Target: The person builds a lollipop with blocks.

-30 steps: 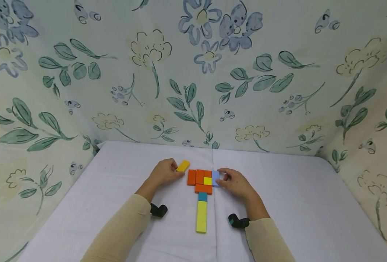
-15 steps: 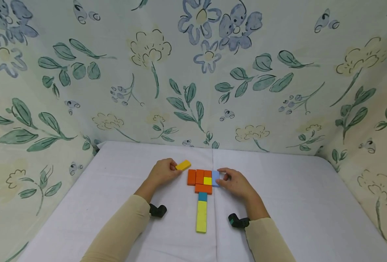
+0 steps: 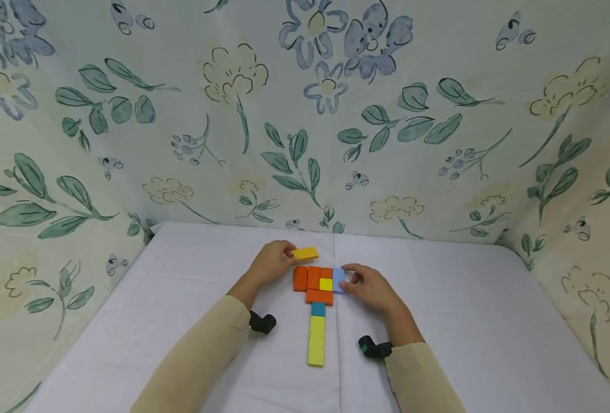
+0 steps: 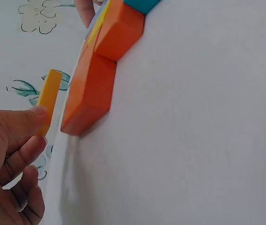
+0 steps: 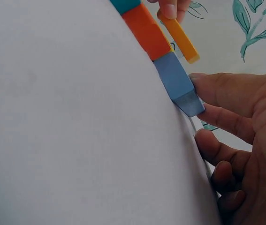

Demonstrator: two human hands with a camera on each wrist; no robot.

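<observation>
My left hand (image 3: pixel 272 263) pinches a yellow-orange block (image 3: pixel 306 253) between thumb and fingers, just beyond the top of a flat block arrangement. My right hand (image 3: pixel 370 287) grips the light blue block (image 3: pixel 338 280) at the arrangement's right side, thumb at its near end and a finger at its far end. Left of the blue block lie several orange blocks (image 3: pixel 300 279) and a small yellow square (image 3: pixel 326 284). Below them a teal block (image 3: pixel 318 309) and a long yellow-green block (image 3: pixel 316 341) run toward me. In the left wrist view, the held block (image 4: pixel 50 96) is tilted.
A white cloth (image 3: pixel 418 321) covers the table. Floral fabric (image 3: pixel 305 132) rises behind it and at both sides. Black devices are strapped at the left wrist (image 3: pixel 262 322) and the right wrist (image 3: pixel 374 347).
My left hand has moved right and away from me with the yellow-orange block, which has turned to lie nearly crosswise. My right hand stays at the blue block.
</observation>
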